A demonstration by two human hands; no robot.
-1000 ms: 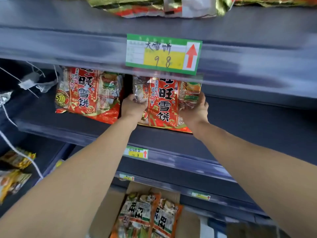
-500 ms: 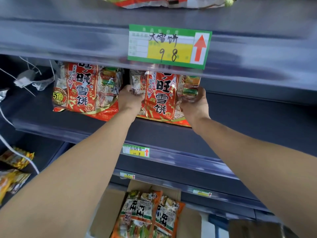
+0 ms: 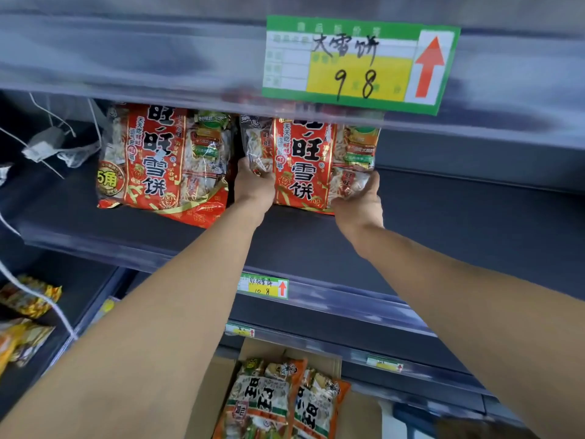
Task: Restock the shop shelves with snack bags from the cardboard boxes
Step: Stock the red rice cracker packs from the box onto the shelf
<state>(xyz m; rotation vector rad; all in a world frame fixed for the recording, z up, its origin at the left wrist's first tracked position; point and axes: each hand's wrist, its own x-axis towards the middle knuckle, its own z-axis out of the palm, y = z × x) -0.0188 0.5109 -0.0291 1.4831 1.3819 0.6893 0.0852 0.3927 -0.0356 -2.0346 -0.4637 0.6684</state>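
Observation:
A red snack bag (image 3: 304,163) with black characters stands on the dark middle shelf (image 3: 316,248), under the shelf above. My left hand (image 3: 253,185) grips its left lower edge and my right hand (image 3: 359,201) grips its right lower corner. A second red snack bag (image 3: 164,163) of the same kind leans on the shelf just to the left, apart from my hands. Below, an open cardboard box (image 3: 209,400) holds two more bags (image 3: 285,403) with orange edges.
A green and yellow price tag (image 3: 361,63) hangs on the upper shelf's front edge, a smaller price tag (image 3: 262,285) on the middle shelf's edge. Yellow snack packs (image 3: 28,299) lie on lower shelves at left. White cords and a small adapter (image 3: 44,144) hang at upper left.
Both hands have pushed the red bag a little further back on the shelf and set it more upright. The view has moved closer to the shelf.

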